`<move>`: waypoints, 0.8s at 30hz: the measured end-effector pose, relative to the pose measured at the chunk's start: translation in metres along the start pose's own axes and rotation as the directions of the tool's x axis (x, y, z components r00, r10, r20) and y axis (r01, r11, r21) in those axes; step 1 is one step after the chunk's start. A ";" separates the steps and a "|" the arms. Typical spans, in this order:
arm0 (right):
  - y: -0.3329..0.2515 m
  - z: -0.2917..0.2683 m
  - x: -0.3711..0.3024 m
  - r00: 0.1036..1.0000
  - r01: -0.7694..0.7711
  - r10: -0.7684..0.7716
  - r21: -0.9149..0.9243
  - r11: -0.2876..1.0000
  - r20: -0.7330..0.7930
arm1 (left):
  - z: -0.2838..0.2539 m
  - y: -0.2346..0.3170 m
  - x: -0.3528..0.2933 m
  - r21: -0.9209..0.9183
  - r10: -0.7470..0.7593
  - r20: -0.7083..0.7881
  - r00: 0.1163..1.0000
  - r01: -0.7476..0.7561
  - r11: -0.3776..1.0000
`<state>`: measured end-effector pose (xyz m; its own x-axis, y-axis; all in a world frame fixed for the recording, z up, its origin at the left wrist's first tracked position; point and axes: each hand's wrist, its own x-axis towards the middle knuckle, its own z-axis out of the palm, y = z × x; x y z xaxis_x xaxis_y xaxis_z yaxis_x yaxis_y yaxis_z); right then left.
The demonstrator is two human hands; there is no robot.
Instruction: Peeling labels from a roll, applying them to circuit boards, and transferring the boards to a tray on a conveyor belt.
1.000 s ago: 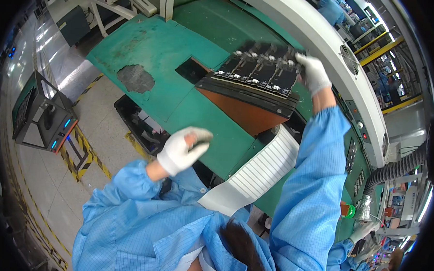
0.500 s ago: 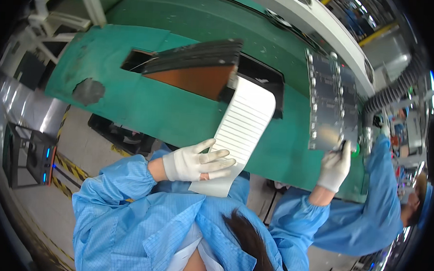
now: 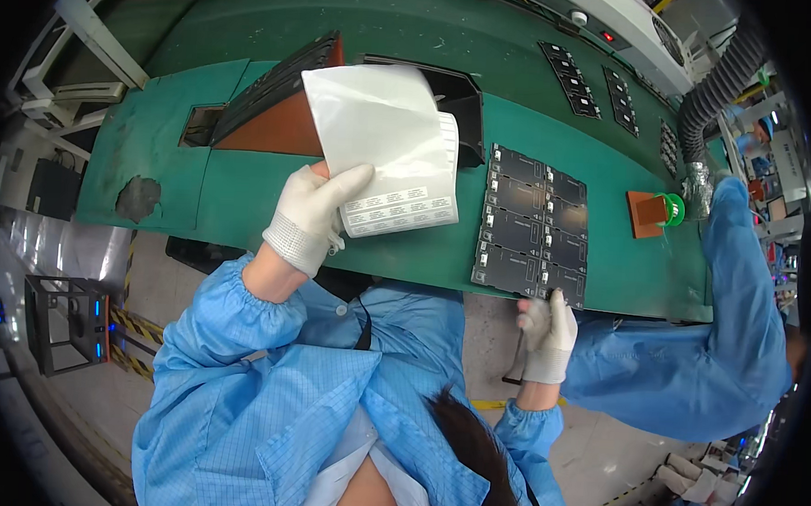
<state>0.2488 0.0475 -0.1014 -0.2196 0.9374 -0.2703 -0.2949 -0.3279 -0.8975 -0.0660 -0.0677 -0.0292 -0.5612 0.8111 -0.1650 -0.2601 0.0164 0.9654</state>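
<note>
My left hand, in a white glove, is closed on a strip of white labels. The strip's plain backing curls over at the top, and rows of small printed labels show below. Right of it, a black circuit board panel, divided into several units, lies on the green table near its front edge. My right hand, also gloved, is at the panel's lower right corner with thumb and fingers apart. Some of its fingertips are blurred, and I cannot tell whether they touch the panel.
A black-and-orange wedge-shaped stand and a black tray are behind the strip. A green spool sits on a brown block to the right. More black panels lie farther back. A co-worker's blue sleeve is at right.
The black panel has come down and left from my right hand onto the table. My left hand has gripped the label strip and lifted it up and left.
</note>
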 end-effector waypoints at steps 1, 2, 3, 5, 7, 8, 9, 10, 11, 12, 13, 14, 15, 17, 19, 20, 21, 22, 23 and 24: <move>-0.007 -0.009 0.000 0.992 -0.116 0.123 -0.161 0.980 0.038 | 0.005 -0.003 0.002 -0.109 -0.006 -0.006 1.000 0.005 0.994; -0.006 -0.024 0.003 0.990 -0.099 0.127 -0.344 0.934 0.060 | 0.009 -0.006 0.004 -0.218 -0.014 -0.013 1.000 0.010 0.976; -0.010 -0.036 0.004 0.981 -0.133 0.184 -0.494 0.859 0.057 | 0.010 -0.006 0.006 -0.213 -0.019 -0.019 1.000 0.015 0.977; -0.020 -0.041 0.000 0.969 -0.169 0.244 -0.649 0.742 0.028 | 0.005 -0.002 0.009 -0.046 -0.112 0.101 0.989 0.117 0.992; -0.031 -0.038 -0.001 0.987 0.072 0.054 -0.722 0.688 0.150 | 0.008 -0.009 0.015 -0.066 -0.095 0.115 0.989 0.103 0.992; -0.039 -0.024 -0.001 0.978 0.196 -0.066 -0.748 0.634 0.200 | 0.012 -0.012 0.018 -0.091 -0.070 0.137 0.988 0.083 0.992; -0.043 -0.003 -0.002 0.954 0.294 -0.159 -0.703 0.647 0.252 | 0.016 -0.011 0.018 -0.091 -0.093 0.113 0.989 0.104 0.990; -0.045 0.020 -0.003 0.922 0.388 -0.257 -0.654 0.649 0.291 | 0.021 -0.011 0.019 -0.088 -0.098 0.104 0.990 0.107 0.990; -0.043 0.039 0.003 0.845 0.532 -0.325 -0.596 0.602 0.425 | 0.025 -0.012 0.020 -0.077 -0.114 0.100 0.988 0.122 0.990; -0.040 0.057 0.011 0.742 0.663 -0.384 -0.512 0.547 0.550 | 0.027 -0.013 0.021 -0.065 -0.129 0.091 0.987 0.136 0.989; -0.041 0.076 0.016 0.687 0.710 -0.360 -0.478 0.517 0.631 | 0.027 -0.010 0.021 -0.067 -0.133 0.083 0.988 0.138 0.988; -0.043 0.090 0.021 0.625 0.755 -0.334 -0.437 0.490 0.705 | 0.028 -0.007 0.021 -0.018 -0.145 0.096 0.985 0.148 0.989; -0.044 0.100 0.027 0.583 0.777 -0.283 -0.421 0.469 0.761 | 0.029 -0.005 0.021 0.030 -0.160 0.110 0.981 0.157 0.987; -0.040 0.111 0.031 0.641 0.689 -0.161 -0.470 0.551 0.751 | 0.025 -0.013 0.023 -0.008 -0.122 0.113 0.986 0.124 0.992; -0.035 0.117 0.032 0.708 0.540 -0.102 -0.442 0.716 0.699 | 0.027 -0.010 0.021 -0.047 -0.089 0.117 0.989 0.095 0.994; -0.036 0.119 0.033 0.755 0.447 -0.099 -0.398 0.801 0.648 | 0.033 0.000 0.015 0.002 0.016 0.049 0.999 -0.016 1.000; -0.035 0.119 0.034 0.800 0.348 -0.086 -0.342 0.873 0.594 | 0.038 0.004 0.010 0.059 0.123 -0.012 0.992 -0.122 0.991; -0.034 0.120 0.035 0.801 0.343 -0.082 -0.343 0.875 0.593 | 0.039 0.001 0.007 0.062 0.118 -0.014 0.993 -0.117 0.991; -0.032 0.120 0.035 0.821 0.311 -0.087 -0.314 0.897 0.565 | 0.039 -0.004 0.004 0.001 0.265 0.033 0.964 -0.266 0.964; -0.031 0.120 0.034 0.839 0.280 -0.090 -0.284 0.917 0.536 | 0.038 -0.008 0.004 -0.066 0.409 0.069 0.910 -0.405 0.912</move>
<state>0.1392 0.0760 -0.0409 -0.6561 0.7535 0.0409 -0.0677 -0.0048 -0.9977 -0.0358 -0.0423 -0.0298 -0.5626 0.7852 0.2586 -0.0617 -0.3519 0.9340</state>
